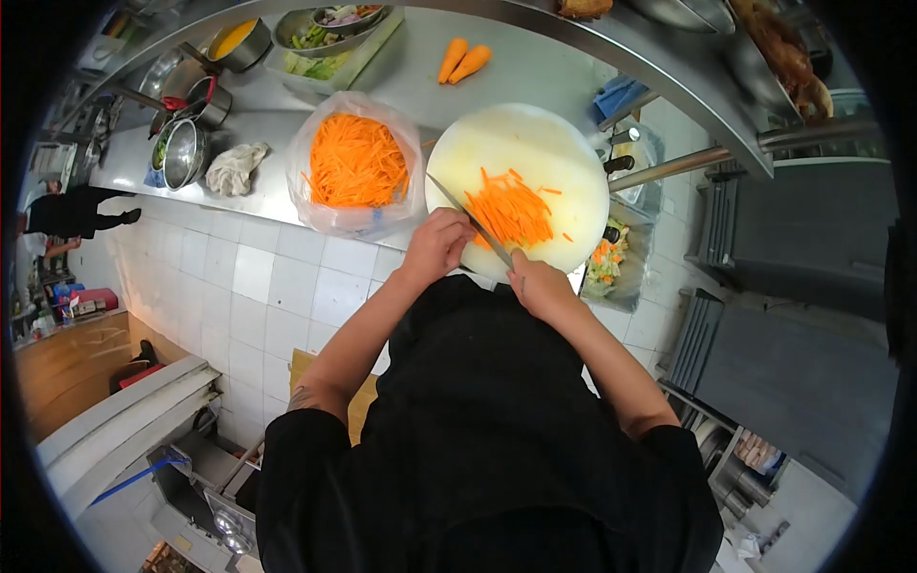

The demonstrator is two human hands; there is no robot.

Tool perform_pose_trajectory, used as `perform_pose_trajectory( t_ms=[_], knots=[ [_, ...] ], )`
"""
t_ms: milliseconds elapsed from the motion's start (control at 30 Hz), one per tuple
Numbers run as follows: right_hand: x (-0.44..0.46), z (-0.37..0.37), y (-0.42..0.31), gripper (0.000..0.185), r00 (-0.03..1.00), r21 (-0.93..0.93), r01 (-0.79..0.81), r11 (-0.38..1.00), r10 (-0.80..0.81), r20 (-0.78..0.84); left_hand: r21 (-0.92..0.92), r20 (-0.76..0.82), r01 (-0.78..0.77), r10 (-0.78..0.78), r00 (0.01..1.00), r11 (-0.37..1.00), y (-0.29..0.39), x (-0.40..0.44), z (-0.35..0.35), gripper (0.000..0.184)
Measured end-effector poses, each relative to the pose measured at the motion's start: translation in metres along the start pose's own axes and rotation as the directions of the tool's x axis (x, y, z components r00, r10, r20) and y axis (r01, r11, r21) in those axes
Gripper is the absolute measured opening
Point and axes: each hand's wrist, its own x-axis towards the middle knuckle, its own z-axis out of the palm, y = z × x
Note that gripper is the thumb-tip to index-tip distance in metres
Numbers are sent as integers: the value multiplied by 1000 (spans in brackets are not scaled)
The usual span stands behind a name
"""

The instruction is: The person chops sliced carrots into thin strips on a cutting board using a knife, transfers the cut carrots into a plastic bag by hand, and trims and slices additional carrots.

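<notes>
My right hand (537,285) is closed around the handle of a kitchen knife (476,222), whose blade slants up and left across the near side of a round white cutting board (516,129). Beside the blade, my left hand (441,241) has its fingers curled down on a piece of carrot (480,240), most of it hidden by the fingers and knife. Cut carrot strips (509,208) lie heaped on the board, just beyond the blade. To the left of the board stands a clear plastic bag (302,196) filled with carrot shreds (358,160).
Two whole peeled carrots (464,62) lie farther back on the steel counter (420,57). A crumpled cloth (235,169) and metal bowls (185,153) sit at left. A tub of vegetable scraps (608,260) is low at right. A metal shelf (611,48) crosses above. Another person (72,212) stands far left.
</notes>
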Motion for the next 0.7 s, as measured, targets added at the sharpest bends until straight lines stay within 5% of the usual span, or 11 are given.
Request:
perform_pose_trajectory(
  t_ms=[633,700],
  knots=[
    [4,-12,-6,23,995,-39,86,996,-87,-39,51,-38,-13,15,999,999,4,-3,-7,14],
    [-7,-23,-14,23,998,-52,21,998,-18,53,57,-25,-32,33,999,998,3,-6,-7,12]
  ],
)
